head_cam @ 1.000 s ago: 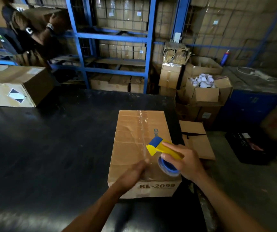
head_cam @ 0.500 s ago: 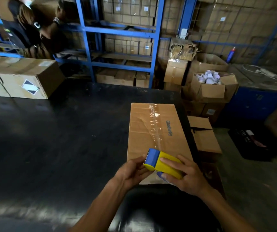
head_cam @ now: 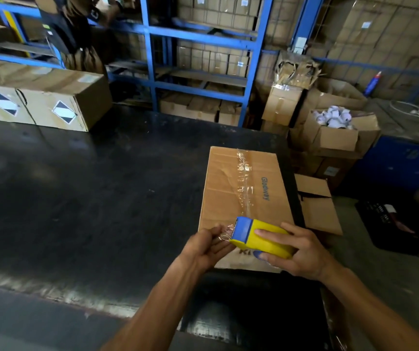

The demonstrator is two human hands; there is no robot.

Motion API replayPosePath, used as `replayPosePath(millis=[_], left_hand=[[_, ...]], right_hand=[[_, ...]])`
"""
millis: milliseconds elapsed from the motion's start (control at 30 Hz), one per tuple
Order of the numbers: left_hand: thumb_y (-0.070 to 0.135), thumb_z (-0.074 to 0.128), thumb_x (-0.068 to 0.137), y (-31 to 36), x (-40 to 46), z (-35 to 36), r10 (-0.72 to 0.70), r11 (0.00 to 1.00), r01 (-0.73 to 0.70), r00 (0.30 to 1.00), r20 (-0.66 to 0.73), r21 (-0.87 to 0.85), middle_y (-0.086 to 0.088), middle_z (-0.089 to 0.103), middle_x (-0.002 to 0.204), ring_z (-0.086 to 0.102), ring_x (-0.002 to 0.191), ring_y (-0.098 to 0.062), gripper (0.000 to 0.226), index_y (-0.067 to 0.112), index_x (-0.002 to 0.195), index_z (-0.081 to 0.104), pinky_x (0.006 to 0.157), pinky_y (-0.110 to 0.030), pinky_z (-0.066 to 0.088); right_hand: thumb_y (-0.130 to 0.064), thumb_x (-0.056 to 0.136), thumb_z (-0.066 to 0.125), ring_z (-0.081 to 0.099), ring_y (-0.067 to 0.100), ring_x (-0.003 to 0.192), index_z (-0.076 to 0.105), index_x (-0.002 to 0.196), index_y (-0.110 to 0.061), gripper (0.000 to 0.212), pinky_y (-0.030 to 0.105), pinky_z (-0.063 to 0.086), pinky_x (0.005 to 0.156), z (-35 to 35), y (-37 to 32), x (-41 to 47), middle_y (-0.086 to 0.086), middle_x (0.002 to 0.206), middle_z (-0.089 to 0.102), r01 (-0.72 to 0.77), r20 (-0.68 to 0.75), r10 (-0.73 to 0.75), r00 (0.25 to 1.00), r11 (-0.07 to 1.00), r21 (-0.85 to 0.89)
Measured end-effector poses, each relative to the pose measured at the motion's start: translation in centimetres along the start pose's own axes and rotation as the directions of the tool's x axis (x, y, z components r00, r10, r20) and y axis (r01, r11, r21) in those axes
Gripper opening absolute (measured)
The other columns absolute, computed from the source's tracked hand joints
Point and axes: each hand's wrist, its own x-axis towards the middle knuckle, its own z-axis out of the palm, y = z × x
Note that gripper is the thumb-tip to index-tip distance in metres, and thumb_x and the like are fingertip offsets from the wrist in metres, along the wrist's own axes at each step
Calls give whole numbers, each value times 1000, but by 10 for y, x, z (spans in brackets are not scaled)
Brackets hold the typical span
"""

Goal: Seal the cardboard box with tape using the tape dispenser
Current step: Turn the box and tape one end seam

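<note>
A closed brown cardboard box point(head_cam: 223, 188) lies on the black table point(head_cam: 89, 198) near its right edge. A strip of clear tape point(head_cam: 242, 178) runs down the middle seam of its top. My right hand point(head_cam: 302, 252) grips a yellow and blue tape dispenser point(head_cam: 259, 236) above the box's near end. My left hand point(head_cam: 203, 249) pinches the crinkled loose end of clear tape point(head_cam: 226, 233) at the dispenser's blue mouth. The box's near edge is hidden behind both hands.
Two long boxes point(head_cam: 46, 102) with diamond labels lie at the table's far left. Blue shelving point(head_cam: 203, 41) with stacked cartons stands behind. Open boxes point(head_cam: 334, 133) and a flap-open carton point(head_cam: 317, 203) crowd the floor to the right, with a black crate point(head_cam: 390, 224). Another person point(head_cam: 71, 21) stands at the shelves.
The dispenser has come off the box's near end and been lifted. My left hand left the box top and took hold of the tape end at the dispenser's mouth.
</note>
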Motion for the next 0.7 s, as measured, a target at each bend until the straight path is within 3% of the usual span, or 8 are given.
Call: replayPosePath(millis=[67, 133, 167, 233, 333, 467, 600, 700], left_hand=[[43, 44, 103, 4, 0, 0, -31, 997, 34, 998, 49, -75, -23, 72, 97, 69, 90, -36, 51, -5, 110, 61, 71, -46, 60], [62, 47, 94, 7, -2, -3, -68, 991, 84, 988, 139, -107, -29, 66, 116, 65, 104, -42, 75, -9, 114, 58, 89, -52, 53], [60, 56, 91, 6, -3, -3, -52, 996, 64, 985, 164, -70, -28, 66, 118, 66, 106, -41, 74, -9, 115, 59, 93, -51, 53], [35, 68, 91, 1, -1, 1, 52, 997, -57, 993, 103, 43, -22, 70, 110, 70, 95, -34, 47, -7, 112, 63, 81, -43, 59], [7, 63, 93, -11, 7, 5, 191, 976, -180, 978, -86, 123, -14, 75, 82, 74, 71, -25, 18, -4, 105, 69, 60, -34, 61], [14, 70, 90, -25, 17, -1, 403, 901, -341, 887, -225, 270, -13, 69, 79, 65, 73, -22, 11, 4, 92, 76, 70, -34, 59], [12, 75, 86, -18, 13, -35, 552, 834, -467, 715, -430, 294, -7, 72, 75, 61, 57, -7, 12, 5, 94, 78, 59, -22, 51], [17, 76, 86, -13, 15, -47, 642, 760, -508, 683, -349, 405, 1, 74, 77, 59, 51, 10, 12, 13, 96, 78, 55, -13, 49]], right_hand=[[-71, 81, 57, 58, 30, 88, 44, 129, -64, 50, 37, 54, 64, -5, 9, 0, 19, 101, 60, -1, -2, 1, 1000, 1000, -12], [-72, 81, 55, 58, 33, 88, 43, 129, -65, 50, 39, 54, 64, -6, 15, 1, 21, 102, 60, 11, 17, -11, 1000, 1000, -9], [-72, 81, 55, 57, 31, 89, 43, 129, -65, 50, 37, 54, 65, -5, 17, 1, 21, 102, 59, 12, 27, -12, 1000, 1000, -3], [-71, 81, 58, 56, 27, 88, 46, 129, -63, 50, 32, 52, 66, -1, 22, 2, 16, 101, 58, 1, 43, -2, 999, 1000, 21], [-69, 80, 60, 52, 15, 80, 52, 129, -56, 51, 20, 47, 63, 6, 29, 2, 3, 93, 52, 9, 71, -12, 997, 999, 41], [-69, 79, 61, 46, 5, 73, 54, 127, -56, 51, 14, 39, 64, 9, 34, 7, -7, 89, 45, 16, 104, -20, 994, 999, 35], [-76, 77, 56, 57, 18, 76, 47, 128, -63, 53, 27, 51, 66, -17, 55, -2, 3, 97, 55, 53, 129, -46, 991, 997, -48], [-78, 79, 50, 65, 27, 78, 48, 127, -63, 51, 36, 57, 62, -37, 71, -6, 11, 104, 62, 86, 153, -67, 986, 989, -122]])
